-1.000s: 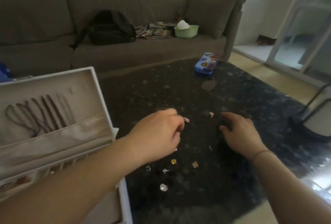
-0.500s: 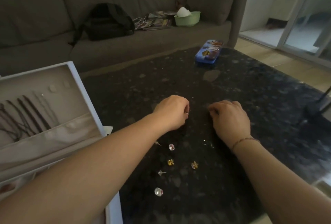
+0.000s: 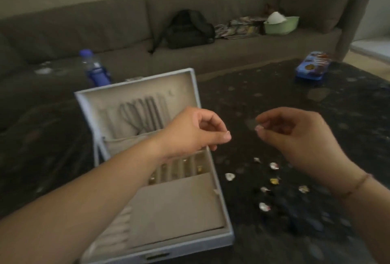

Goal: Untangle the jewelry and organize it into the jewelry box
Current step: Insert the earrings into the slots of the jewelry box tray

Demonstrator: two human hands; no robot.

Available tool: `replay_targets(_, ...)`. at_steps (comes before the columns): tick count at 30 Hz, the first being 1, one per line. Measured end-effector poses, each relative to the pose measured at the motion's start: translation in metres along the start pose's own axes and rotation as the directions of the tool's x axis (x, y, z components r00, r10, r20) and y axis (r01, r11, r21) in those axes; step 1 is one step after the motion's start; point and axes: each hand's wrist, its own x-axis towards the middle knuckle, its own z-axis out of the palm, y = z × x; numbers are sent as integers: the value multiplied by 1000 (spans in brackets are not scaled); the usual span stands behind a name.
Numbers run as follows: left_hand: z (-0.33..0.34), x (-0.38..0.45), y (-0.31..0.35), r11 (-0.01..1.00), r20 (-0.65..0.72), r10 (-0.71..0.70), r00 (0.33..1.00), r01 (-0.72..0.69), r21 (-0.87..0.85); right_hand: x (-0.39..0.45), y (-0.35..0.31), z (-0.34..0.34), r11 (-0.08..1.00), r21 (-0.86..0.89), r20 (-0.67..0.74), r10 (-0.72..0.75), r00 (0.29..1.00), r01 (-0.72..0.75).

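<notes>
The pale blue jewelry box (image 3: 229, 236) stands open on the dark table, left of centre. Thin necklaces (image 3: 139, 114) hang inside its raised lid, and small gold pieces (image 3: 185, 168) sit in its slotted row. My left hand (image 3: 196, 131) hovers over the box's right edge with thumb and forefinger pinched on a tiny pale earring piece. Level with it and a short gap to the right, my right hand (image 3: 295, 137) pinches another tiny piece. Both pieces are blurred. Several loose earrings (image 3: 272, 180) lie on the table under my right hand.
A water bottle (image 3: 94, 67) stands behind the box. A blue tin (image 3: 312, 68) lies at the table's far right. On the grey sofa (image 3: 105, 23) behind are a black backpack (image 3: 187, 29), papers and a green bowl (image 3: 281, 24).
Both hands have lifted off the table with pinched fingers and now hover in the air. My view has swung left, bringing the whole jewelry box and the bottle into sight.
</notes>
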Motion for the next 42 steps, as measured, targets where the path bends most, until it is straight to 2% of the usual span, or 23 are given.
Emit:
replay_targets(3,-49,-48,-21,995,-116,12,993,-1,98,-12,-32,44,997,37,160,-67,985,62)
replay_targets(6,-79,-84,-48,941,-227,24,974,55,335,-19,-50,83,994,7,276,-103,956,105)
replay_targets(8,-87,-95,-67,871,-309,70,949,93,482,-22,-58,106,991,-15,328,-120,937,132)
replay_targets(11,-88,-102,-86,826,-332,128,935,85,557,-22,-66,136,984,-60,354,-134,926,165)
replay_targets(18,-72,-109,-100,771,-231,144,962,38,636,-4,-65,186,977,-167,356,-67,932,134)
replay_targets(24,-75,-122,-110,721,-203,185,962,7,693,6,-64,192,961,-239,429,-24,903,139)
replay_targets(27,-76,-124,-111,733,-212,211,954,-11,681,12,-68,181,881,-391,518,-30,855,268)
replay_targets(29,-75,-124,-111,742,-223,213,951,-9,670,11,-72,178,812,-485,594,34,804,324)
replay_targets(31,-73,-124,-112,738,-200,215,956,-25,675,8,-73,181,747,-554,615,71,785,367)
replay_targets(37,-71,-129,-115,683,-157,239,958,-51,729,3,-71,191,673,-640,541,52,839,370)
replay_targets(42,-75,-133,-114,743,-196,248,949,-56,667,5,-70,188,644,-648,553,30,833,407)
